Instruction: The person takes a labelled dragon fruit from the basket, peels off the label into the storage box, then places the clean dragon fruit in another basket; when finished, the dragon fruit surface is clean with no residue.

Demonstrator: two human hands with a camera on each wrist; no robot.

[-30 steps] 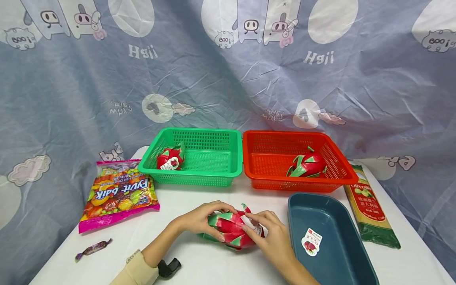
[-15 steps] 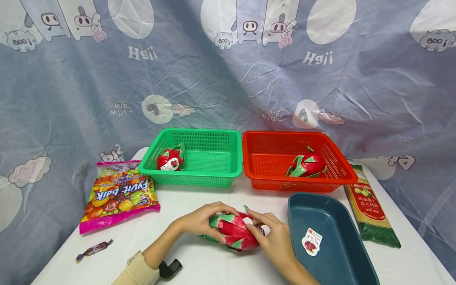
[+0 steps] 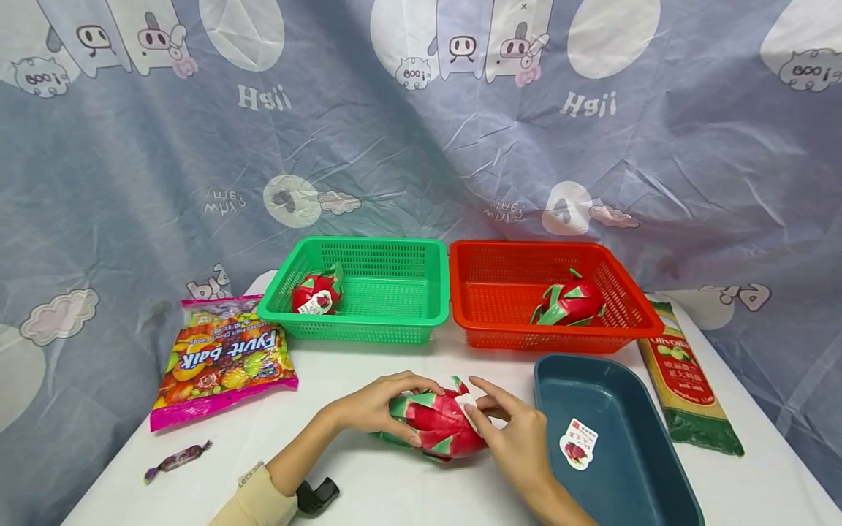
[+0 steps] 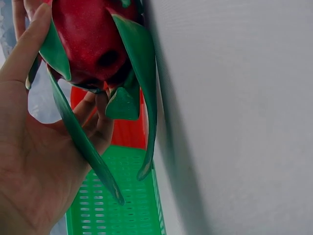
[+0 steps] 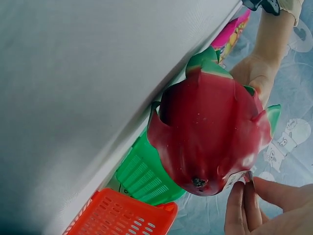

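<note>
A red dragon fruit (image 3: 442, 425) with green-tipped scales lies on its side at the front middle of the table in the head view. My left hand (image 3: 388, 405) grips its leafy end, fingers over the top and thumb along the near side. At the other end my right hand (image 3: 516, 431) pinches the edge of a white sticker (image 3: 465, 410) between thumb and fingers. From the right wrist, part of the sticker (image 5: 234, 179) shows against the skin near the fruit's blunt tip. Long green leaves (image 4: 85, 139) hang past my left palm in the left wrist view.
Behind stand a green basket (image 3: 368, 321) and a red basket (image 3: 559, 332), each holding one dragon fruit. A blue tray (image 3: 612, 431) bearing a sticker lies right, beside a pasta packet (image 3: 684, 380). Left are a candy bag (image 3: 224, 358) and a wrapped candy (image 3: 177, 458).
My right thumb and fingers have pulled the sticker up and bent it back, so its printed face no longer shows in the head view. My left hand has stayed on the dragon fruit.
</note>
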